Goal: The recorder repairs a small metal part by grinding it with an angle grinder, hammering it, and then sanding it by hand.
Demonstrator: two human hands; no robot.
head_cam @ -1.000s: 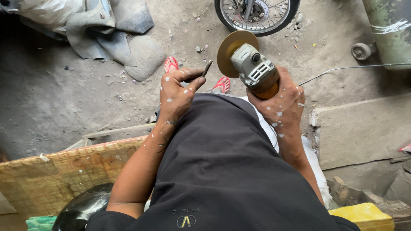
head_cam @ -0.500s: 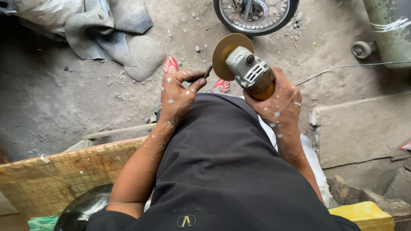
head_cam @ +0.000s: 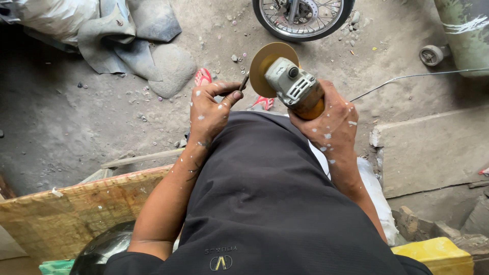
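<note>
My right hand, flecked with white paint, grips the orange body of an angle grinder whose grey head and yellow disc point away from me. My left hand pinches a small dark metal piece and holds its tip right at the near edge of the disc. Both hands are raised in front of my black shirt, above the dirt floor. The grinder's cable trails off to the right.
A wheel stands at the top centre. Grey sacks and cloth lie at the top left. Red sandals show under my hands. A plywood sheet and dark helmet sit at the lower left, a concrete slab on the right.
The grinder has shifted slightly left and down, and the small metal piece in my left hand now sits closer to the disc's edge.
</note>
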